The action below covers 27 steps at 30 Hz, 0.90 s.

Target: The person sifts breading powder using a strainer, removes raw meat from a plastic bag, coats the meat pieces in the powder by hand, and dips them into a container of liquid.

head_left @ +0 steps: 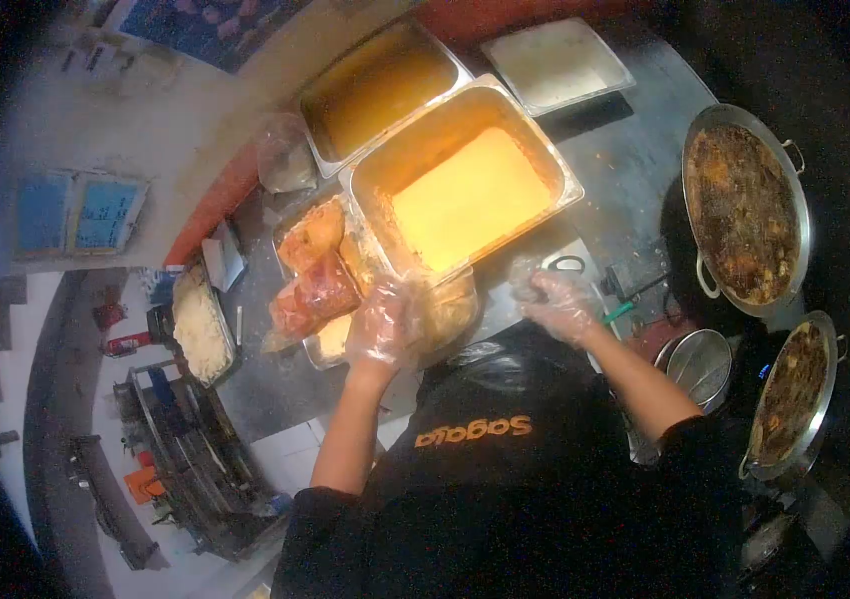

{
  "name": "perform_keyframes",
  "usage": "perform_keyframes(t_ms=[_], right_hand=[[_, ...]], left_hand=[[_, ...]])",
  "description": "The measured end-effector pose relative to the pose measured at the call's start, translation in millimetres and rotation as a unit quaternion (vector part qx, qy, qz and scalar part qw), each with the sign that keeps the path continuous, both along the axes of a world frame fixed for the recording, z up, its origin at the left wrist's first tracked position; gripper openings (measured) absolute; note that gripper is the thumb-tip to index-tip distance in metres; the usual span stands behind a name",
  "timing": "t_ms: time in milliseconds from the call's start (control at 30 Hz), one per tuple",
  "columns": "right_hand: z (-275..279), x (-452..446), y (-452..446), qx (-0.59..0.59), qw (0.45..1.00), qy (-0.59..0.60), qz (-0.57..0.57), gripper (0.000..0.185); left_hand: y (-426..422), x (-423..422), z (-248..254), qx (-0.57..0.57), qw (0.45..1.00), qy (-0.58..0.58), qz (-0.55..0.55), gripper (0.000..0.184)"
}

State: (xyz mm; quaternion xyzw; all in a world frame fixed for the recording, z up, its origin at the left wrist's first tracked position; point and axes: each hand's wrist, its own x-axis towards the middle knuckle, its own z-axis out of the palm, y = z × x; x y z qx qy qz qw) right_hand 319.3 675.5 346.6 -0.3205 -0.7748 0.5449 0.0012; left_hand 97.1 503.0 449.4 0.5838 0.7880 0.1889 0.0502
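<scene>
Left hand [387, 321] beside pan [433, 145]; length toward upper right.

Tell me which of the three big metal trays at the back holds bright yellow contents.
The nearest tray, by the left hand; the rear tray looks amber inside, the upper-right tray whitish.

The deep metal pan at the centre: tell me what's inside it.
Inside the deep metal pan is a bright yellow, liquid-looking mixture, with orange-brown inner walls showing around it. Anything beneath its surface, including the pan's floor under it, is covered.
</scene>
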Motion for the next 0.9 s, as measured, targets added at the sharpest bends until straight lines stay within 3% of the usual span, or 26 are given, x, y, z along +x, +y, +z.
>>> perform_keyframes(t_ms=[67,100,167,233,267,400,500,567,600,733,833,867,900], right_hand=[[-9,-14,-14,0.034,0.999,-0.017,0.017,0.041],[-14,-21,-20,0.067,0.997,-0.034,0.033,0.045],[-6,-35,-26,0.09,0.993,-0.044,0.066,0.05],[-57,-48,-44,-0.025,0.991,0.12,0.057,0.052],[-79,-62,-44,0.009,0.993,0.035,0.113,0.07],[-83,-69,-51,0.034,0.99,0.089,0.106,0.077],[-93,-79,-48,-0.107,0.968,0.19,0.126,0.085],[5,-73,-27,-0.014,0.986,0.005,0.164,0.084],[-57,-73,-42,-0.028,0.984,0.097,0.148,0.095],[-13,-74,-33,-0.026,0.972,0.067,0.223,0.086],[-20,-78,-46,-0.318,0.885,0.235,0.246,0.08],[11,-81,-39,-0.113,0.897,0.282,0.322,0.063],[26,-82,-36,-0.113,0.894,0.283,0.328,0.063]], left_hand=[[2,9,18,0.002,0.987,0.156,-0.037,0.016],[0,9,19,0.002,0.987,0.156,-0.035,0.016],[-8,9,20,-0.126,0.987,0.091,-0.033,0.018],[-11,12,19,-0.182,0.982,0.036,-0.019,0.016],[-13,14,18,-0.237,0.971,-0.019,-0.008,0.015],[-23,14,10,-0.138,0.989,-0.05,-0.02,0.014],[-22,13,21,-0.14,0.981,-0.121,-0.064,0.015],[-34,11,17,-0.086,0.988,-0.098,-0.087,0.023],[-37,9,16,-0.068,0.986,-0.117,-0.1,0.016],[-39,-3,41,-0.028,0.976,-0.161,-0.144,0.011],[-17,-6,95,-0.054,0.963,-0.242,-0.106,0.015],[-8,-13,105,-0.073,0.957,-0.262,-0.1,0.014],[-1,-20,110,-0.09,0.951,-0.282,-0.093,0.013]])
